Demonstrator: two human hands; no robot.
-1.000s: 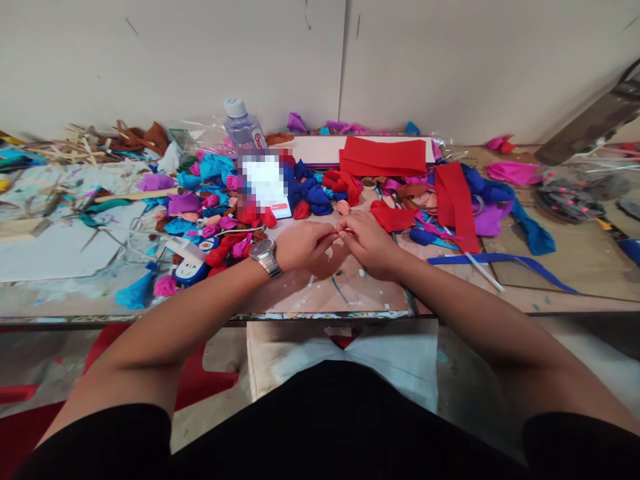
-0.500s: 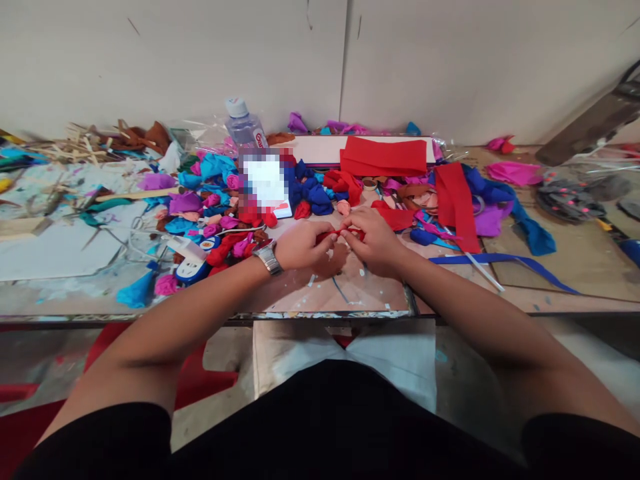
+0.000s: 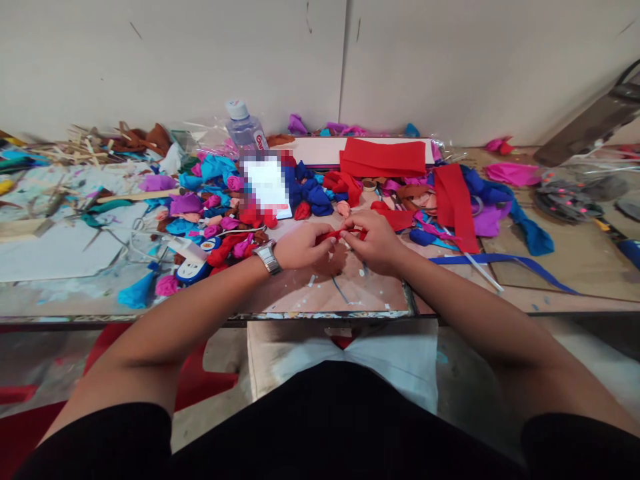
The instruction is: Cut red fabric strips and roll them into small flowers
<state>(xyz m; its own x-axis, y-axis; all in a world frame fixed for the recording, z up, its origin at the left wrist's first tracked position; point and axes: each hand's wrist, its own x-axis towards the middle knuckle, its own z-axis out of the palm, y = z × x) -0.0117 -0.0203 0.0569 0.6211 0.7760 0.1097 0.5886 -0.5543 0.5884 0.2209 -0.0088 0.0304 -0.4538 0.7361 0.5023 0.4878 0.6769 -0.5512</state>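
Between my two hands, just above the table, runs a narrow twisted piece of red crepe paper (image 3: 329, 236). My left hand (image 3: 303, 245), a metal watch on its wrist, pinches the paper's left part between thumb and curled fingers. My right hand (image 3: 375, 241) pinches the other part, its thumb close to the left thumb; the fingers cover much of the paper. Behind the hands sit blue crepe paper rolls (image 3: 319, 197) and a crumpled red piece (image 3: 345, 183). A flat red crepe strip (image 3: 456, 208) lies to the right, and a folded red sheet (image 3: 384, 158) farther back.
A bright phone (image 3: 267, 183), partly blurred, leans before a plastic bottle (image 3: 244, 130). A white plug and blue power socket (image 3: 194, 268) lie left, among many coloured paper rosettes. Wooden sticks (image 3: 83, 150) are piled far left; a dark cylinder (image 3: 585, 127) stands tilted far right.
Both hands stay almost in place, still pinching the red paper. Only slight finger movement and a small shift of the camera view show.
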